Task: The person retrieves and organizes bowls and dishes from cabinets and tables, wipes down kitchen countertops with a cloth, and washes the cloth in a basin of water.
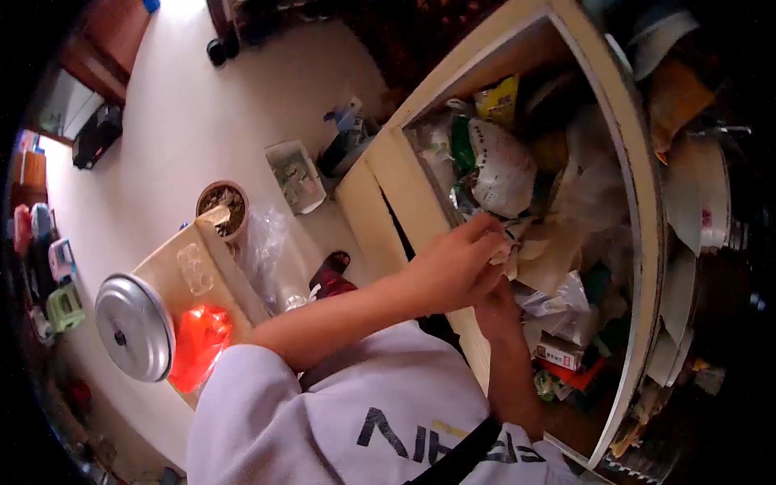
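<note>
Whitish wrapper (503, 253) at hands (461, 265), printed bag (503, 170) nr

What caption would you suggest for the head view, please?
Two hands close together at an open cabinet, near a white bag.

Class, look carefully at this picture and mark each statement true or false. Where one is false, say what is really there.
1. The left hand is holding the metal lid. False: its fingers are at a crumpled pale item by the open cabinet.
2. A yellow packet lies near the green and white bag in the cabinet. True.
3. The red bag is inside the plant pot. False: it lies on the tan surface, beside the lid.
4. The right hand is close to the left hand. True.
5. The person is wearing gloves. False: both hands are bare.
</note>
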The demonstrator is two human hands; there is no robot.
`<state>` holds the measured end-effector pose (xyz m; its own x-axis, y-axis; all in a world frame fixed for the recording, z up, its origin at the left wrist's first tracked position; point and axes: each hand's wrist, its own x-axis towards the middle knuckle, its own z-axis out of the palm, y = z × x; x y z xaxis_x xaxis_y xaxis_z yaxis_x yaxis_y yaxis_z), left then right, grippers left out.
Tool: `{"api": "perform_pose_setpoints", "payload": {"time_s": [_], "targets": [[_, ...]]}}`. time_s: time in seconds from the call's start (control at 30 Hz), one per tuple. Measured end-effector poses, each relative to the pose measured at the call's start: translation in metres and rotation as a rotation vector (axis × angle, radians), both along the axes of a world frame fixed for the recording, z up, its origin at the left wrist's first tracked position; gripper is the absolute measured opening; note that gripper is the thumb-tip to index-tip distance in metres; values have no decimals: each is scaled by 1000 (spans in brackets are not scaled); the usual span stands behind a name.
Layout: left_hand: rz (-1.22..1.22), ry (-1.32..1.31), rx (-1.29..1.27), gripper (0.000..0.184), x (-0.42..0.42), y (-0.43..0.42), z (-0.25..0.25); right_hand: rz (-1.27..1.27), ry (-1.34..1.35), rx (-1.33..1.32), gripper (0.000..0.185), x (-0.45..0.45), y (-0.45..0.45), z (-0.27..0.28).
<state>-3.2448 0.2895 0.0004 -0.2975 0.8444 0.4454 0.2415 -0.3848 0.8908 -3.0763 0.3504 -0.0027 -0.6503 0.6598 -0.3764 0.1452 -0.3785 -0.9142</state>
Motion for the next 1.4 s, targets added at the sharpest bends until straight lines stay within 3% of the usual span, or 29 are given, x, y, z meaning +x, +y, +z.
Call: {"api": "perform_pose_setpoints", "payload": {"time_s": [0.1, 0.17, 0.2, 0.37, 0.47, 0.53, 0.57, 0.73, 0.87, 0.97, 1.13, 1.27, 1.4], "targets": [[-52, 15, 60, 25, 8, -8, 13, 60, 103, 58, 31, 8, -2, 10], [-149, 74, 121, 27, 24, -5, 18, 111, 324, 74, 29, 42, 0, 1], [-195, 100, 138, 27, 33, -5, 23, 66, 289, 81, 26, 58, -7, 6], [-638, 275, 218, 30, 97, 8, 43, -257, 180, 100, 19, 139, -47, 41], [-970, 368, 90, 30, 163, 15, 50, -377, 245, 322, 29, 212, -77, 44], [-1141, 441, 135, 30, 210, 3, 44, -485, 102, 377, 30, 258, -124, 45], [-1210, 489, 138, 30, 230, 0, 49, -579, 167, 261, 31, 273, -144, 43], [-1570, 654, 82, 28, 363, -33, 44, -1014, 396, 264, 32, 369, -258, -16], [-1853, 830, 161, 27, 474, -67, 43, -1386, 296, 166, 34, 424, -351, -37], [-2029, 940, 290, 28, 525, -95, 28, -1678, 186, 88, 32, 426, -400, -72], [-2225, 1153, 422, 29, 580, -129, 4, -2229, 315, -204, 24, 390, -445, -135], [-2294, 1463, 338, 32, 593, -136, -40, -2535, 390, -459, 20, 309, -454, -184], [-2279, 1767, 480, 38, 611, -167, -55, -2871, 598, -652, 16, 224, -484, -238]]}}
